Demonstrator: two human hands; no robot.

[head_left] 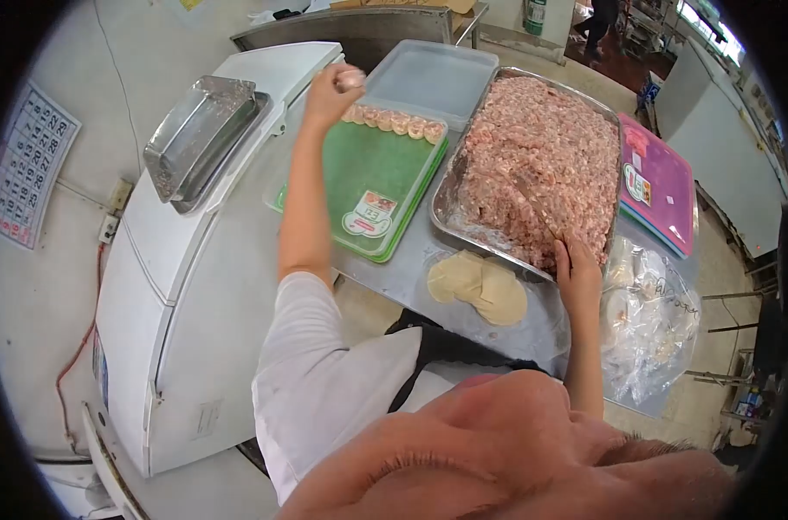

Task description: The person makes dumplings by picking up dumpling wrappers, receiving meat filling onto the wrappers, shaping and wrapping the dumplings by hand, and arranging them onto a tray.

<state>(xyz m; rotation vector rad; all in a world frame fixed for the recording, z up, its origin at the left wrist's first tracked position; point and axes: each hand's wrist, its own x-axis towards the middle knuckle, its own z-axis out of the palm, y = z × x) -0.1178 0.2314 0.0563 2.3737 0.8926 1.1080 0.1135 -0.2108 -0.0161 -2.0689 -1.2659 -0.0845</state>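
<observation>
Nearest cam: wearer's head, btm ctr. L arm reaches up-frame; left hand, upper ctr-left, pinches small pale meat-filled dumpling near flat green rectangular plastic tray w/ row of similar dumplings along far edge. Right hand, ctr-right, fingers bent at pink ground meat filling silver rectangular metal tray; can't tell if gripping any.

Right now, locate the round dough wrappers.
The round dough wrappers lie right of the head view's centre, beside the meat tray's near edge, left of the right hand.
</observation>
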